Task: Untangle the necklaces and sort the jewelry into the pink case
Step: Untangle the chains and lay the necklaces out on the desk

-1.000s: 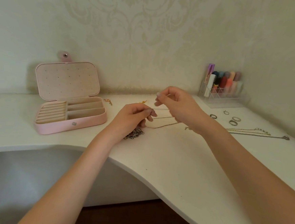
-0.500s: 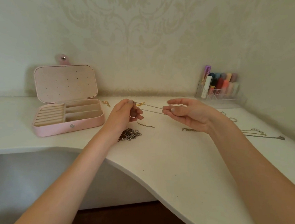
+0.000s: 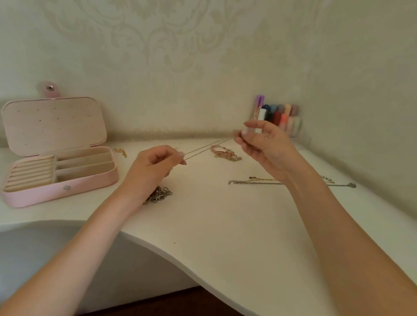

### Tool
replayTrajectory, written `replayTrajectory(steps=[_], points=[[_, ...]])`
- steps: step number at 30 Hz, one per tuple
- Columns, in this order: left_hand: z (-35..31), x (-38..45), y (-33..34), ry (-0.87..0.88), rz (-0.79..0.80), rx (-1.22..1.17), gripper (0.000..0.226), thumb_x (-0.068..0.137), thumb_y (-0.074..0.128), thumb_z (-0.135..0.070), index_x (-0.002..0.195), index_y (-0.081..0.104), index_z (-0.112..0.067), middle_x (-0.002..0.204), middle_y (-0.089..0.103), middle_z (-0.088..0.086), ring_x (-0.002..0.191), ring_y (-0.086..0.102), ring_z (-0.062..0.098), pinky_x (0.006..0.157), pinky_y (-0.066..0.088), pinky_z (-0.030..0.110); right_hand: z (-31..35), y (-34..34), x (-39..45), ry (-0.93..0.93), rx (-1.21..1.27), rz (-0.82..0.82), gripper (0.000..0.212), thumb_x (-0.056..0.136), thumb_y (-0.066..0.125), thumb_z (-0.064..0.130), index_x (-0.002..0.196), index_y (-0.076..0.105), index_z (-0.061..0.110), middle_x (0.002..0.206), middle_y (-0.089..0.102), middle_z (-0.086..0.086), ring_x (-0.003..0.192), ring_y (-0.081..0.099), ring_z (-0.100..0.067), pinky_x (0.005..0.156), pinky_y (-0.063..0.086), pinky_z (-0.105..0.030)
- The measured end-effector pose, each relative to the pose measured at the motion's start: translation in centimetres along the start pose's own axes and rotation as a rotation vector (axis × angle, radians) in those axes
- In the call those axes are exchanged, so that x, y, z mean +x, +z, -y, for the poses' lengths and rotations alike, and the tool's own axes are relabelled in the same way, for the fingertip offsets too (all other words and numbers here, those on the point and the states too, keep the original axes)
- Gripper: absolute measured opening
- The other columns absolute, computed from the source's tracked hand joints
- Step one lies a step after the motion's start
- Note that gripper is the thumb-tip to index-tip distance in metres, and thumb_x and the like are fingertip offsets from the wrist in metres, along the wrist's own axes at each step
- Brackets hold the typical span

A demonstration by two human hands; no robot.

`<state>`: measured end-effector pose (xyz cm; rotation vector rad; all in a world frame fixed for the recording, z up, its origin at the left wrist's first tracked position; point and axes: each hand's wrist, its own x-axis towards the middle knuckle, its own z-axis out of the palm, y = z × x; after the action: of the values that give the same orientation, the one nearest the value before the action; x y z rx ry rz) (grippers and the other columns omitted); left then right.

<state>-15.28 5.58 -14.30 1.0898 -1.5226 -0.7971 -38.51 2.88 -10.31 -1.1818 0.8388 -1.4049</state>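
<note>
Both hands are raised above the white desk [image 3: 221, 233], with a thin gold chain [image 3: 207, 147] stretched taut between them. The left hand [image 3: 151, 168] is curled narrow, its fingertips pinching the chain's lower end over the middle of the desk. The right hand [image 3: 265, 147] sits higher and nearer the back edge, thumb and forefinger pinching the upper end while the other fingers spread loosely. The chain appears as two fine strands running side by side — whether they are one doubled necklace or two cannot be told.

The pink case [image 3: 59, 171] stands open near the left end of the desk, its lid upright with a snap tab at the top, the padded ring rolls on its left side and three long compartments on its right. No jewelry is visible in those compartments. A small gold piece [image 3: 121, 151] lies on the desk just beside the case's back right corner.

A heap of dark silver chain [image 3: 161, 194] rests on the desk just under the left wrist. A pink and gold tangle [image 3: 224, 153] lies toward the back edge, below the stretched chain. Toward the right edge, long chains [image 3: 255, 182] lie straightened out side by side — one silver, one gold — partly hidden by the right forearm.

In the back right corner stands a clear organizer [image 3: 294, 133] holding colored tubes.
</note>
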Motion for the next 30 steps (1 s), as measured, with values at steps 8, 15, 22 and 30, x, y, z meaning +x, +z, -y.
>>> replayTrajectory(steps=[8, 15, 22, 30], points=[[-4.4, -1.1, 6.9, 0.182, 0.343, 0.194, 0.039, 0.094, 0.052, -0.032, 0.059, 0.040, -0.018, 0.055, 0.033, -0.010, 0.051, 0.029, 0.006, 0.050, 0.023, 0.018, 2.7, -6.5, -3.9, -0.078, -0.237, -0.269, 0.012, 0.090, 0.059, 0.002, 0.088, 0.057, 0.013, 0.075, 0.070, -0.004, 0.062, 0.063, -0.008, 0.061, 0.051, -0.014], [-3.0, -2.4, 11.8, 0.332, 0.550, 0.667, 0.033, 0.093, 0.050, -0.042, 0.069, 0.049, -0.019, 0.057, 0.046, -0.007, 0.059, 0.044, 0.011, 0.055, 0.031, 0.027, 1.4, -13.9, -8.8, 0.025, -0.713, -0.437, 0.010, 0.083, 0.068, 0.003, 0.088, 0.061, 0.007, 0.068, 0.069, -0.007, 0.044, 0.056, 0.001, 0.050, 0.047, -0.009], [-2.0, -2.2, 11.9, 0.543, 0.518, 0.729, 0.025, 0.098, 0.042, -0.031, 0.085, 0.053, -0.013, 0.081, 0.048, -0.001, 0.078, 0.054, 0.026, 0.071, 0.043, 0.039, 0.8, -15.7, -9.4, -0.002, -0.944, -0.567, 0.005, 0.075, 0.076, 0.007, 0.076, 0.072, 0.010, 0.075, 0.068, -0.014, 0.064, 0.058, -0.016, 0.061, 0.045, -0.018], [-2.2, -2.6, 12.1, 0.493, 0.419, 0.804, 0.027, 0.090, 0.049, -0.003, 0.106, 0.068, -0.013, 0.100, 0.060, 0.005, 0.096, 0.057, 0.025, 0.081, 0.048, 0.039, 0.3, -16.3, -9.3, -0.044, -1.111, -0.627, 0.005, 0.078, 0.071, 0.003, 0.083, 0.074, 0.003, 0.083, 0.068, -0.007, 0.073, 0.057, -0.013, 0.065, 0.040, -0.016]])
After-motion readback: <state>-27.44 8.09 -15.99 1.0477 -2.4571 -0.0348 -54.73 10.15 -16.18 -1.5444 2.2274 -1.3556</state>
